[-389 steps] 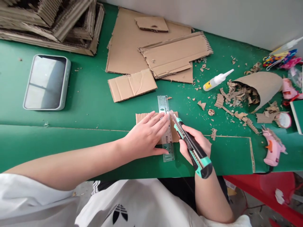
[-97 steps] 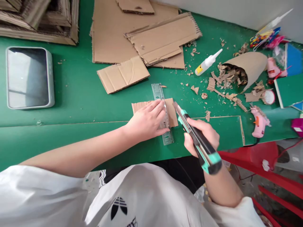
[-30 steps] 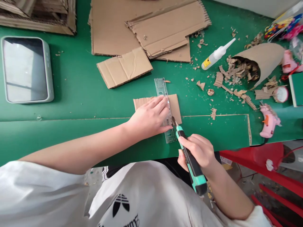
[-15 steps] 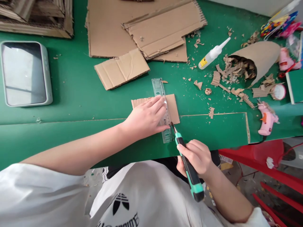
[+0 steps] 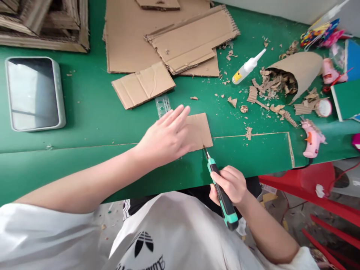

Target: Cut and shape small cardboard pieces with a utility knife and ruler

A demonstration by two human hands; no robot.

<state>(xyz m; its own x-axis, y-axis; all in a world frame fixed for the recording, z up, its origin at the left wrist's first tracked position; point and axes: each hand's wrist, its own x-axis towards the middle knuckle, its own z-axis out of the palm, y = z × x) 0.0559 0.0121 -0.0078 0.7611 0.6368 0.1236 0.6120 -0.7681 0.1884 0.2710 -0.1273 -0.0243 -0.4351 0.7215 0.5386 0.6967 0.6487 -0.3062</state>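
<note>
My left hand (image 5: 167,137) is open, its fingers stretched out over the left part of a small cardboard piece (image 5: 201,129). Beneath and behind that hand lies a clear ruler (image 5: 162,105), of which mainly the far end shows. My right hand (image 5: 230,185) is closed around a black and teal utility knife (image 5: 221,191). The blade tip meets the near edge of the cardboard, close to its right end. Whether my left palm presses on the cardboard or only hovers over it, I cannot tell.
Cardboard sheets (image 5: 191,45) lie at the back, beside a glue bottle (image 5: 249,66). Scraps surround a cardboard tube (image 5: 306,71) on the right, near a pink glue gun (image 5: 313,138). A white-framed screen device (image 5: 35,93) sits left. A red stool (image 5: 315,180) stands below the table edge.
My left hand has shifted left with the ruler, which has come off the right part of the cardboard. My right hand keeps the knife at the near edge.
</note>
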